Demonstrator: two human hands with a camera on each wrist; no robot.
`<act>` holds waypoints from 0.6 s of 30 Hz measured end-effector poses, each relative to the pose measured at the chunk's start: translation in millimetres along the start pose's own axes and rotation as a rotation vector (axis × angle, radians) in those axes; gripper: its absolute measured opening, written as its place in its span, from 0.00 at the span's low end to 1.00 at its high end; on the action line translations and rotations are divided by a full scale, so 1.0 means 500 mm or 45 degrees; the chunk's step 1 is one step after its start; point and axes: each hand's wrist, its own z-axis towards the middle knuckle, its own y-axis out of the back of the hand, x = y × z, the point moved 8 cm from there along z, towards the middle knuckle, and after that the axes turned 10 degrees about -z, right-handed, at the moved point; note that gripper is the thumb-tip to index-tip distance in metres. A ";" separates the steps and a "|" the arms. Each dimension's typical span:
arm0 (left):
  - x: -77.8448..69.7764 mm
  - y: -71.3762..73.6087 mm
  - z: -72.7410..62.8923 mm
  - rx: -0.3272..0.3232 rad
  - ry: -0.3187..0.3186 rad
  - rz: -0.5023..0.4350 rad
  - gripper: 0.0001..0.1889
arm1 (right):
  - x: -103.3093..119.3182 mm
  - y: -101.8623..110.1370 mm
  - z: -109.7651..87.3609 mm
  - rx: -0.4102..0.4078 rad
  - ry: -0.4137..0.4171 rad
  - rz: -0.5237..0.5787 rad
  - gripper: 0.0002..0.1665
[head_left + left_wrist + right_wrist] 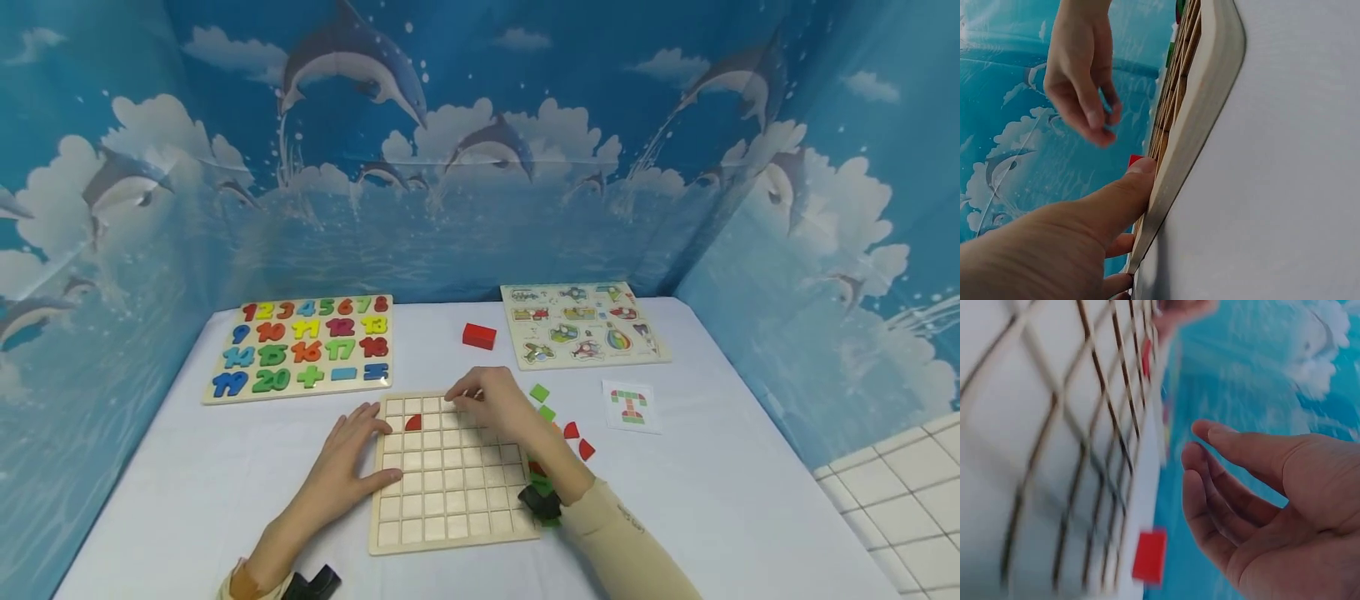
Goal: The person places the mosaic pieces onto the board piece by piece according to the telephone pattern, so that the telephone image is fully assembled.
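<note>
A wooden grid board (433, 531) lies on the white table, with one red quarter-circle piece (413, 422) in a cell near its upper left. Along the board's left edge rests my left hand (339, 462), thumb and fingers spread against the rim. My right hand (495, 402) hovers over the board's far edge. In the right wrist view, the thumb and fingers of that hand (1254, 487) are loosely bent, and I see nothing between them. Green pieces (539, 392) and red quarter-circle pieces (587, 449) lie right of the board, some partly hidden by my right forearm.
A pattern card (632, 407) lies to the right. Behind stand a red block (479, 336), a number puzzle (300, 342) at the left and a picture puzzle (585, 325) at the right. A dolphin-print curtain (465, 208) surrounds the table.
</note>
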 end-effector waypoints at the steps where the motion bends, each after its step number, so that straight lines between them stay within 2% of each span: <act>1: 0.000 0.000 0.001 0.003 0.008 -0.003 0.31 | -0.014 0.017 -0.011 -0.018 0.000 0.009 0.06; 3: 0.000 0.001 0.002 0.013 0.020 0.003 0.31 | -0.045 0.048 -0.031 -0.048 -0.032 0.020 0.07; 7: 0.007 -0.005 0.003 0.041 0.039 0.030 0.31 | -0.129 0.081 -0.069 -0.096 -0.164 0.000 0.08; 12: 0.009 0.000 0.005 0.016 0.013 0.042 0.31 | -0.201 0.101 -0.077 -0.064 -0.265 -0.098 0.09; 15: 0.010 0.001 0.002 0.001 0.010 0.039 0.31 | -0.233 0.106 -0.080 -0.018 -0.313 -0.130 0.11; 18: 0.006 -0.005 0.007 -0.004 -0.020 0.018 0.31 | -0.261 0.117 -0.082 -0.028 -0.400 -0.194 0.13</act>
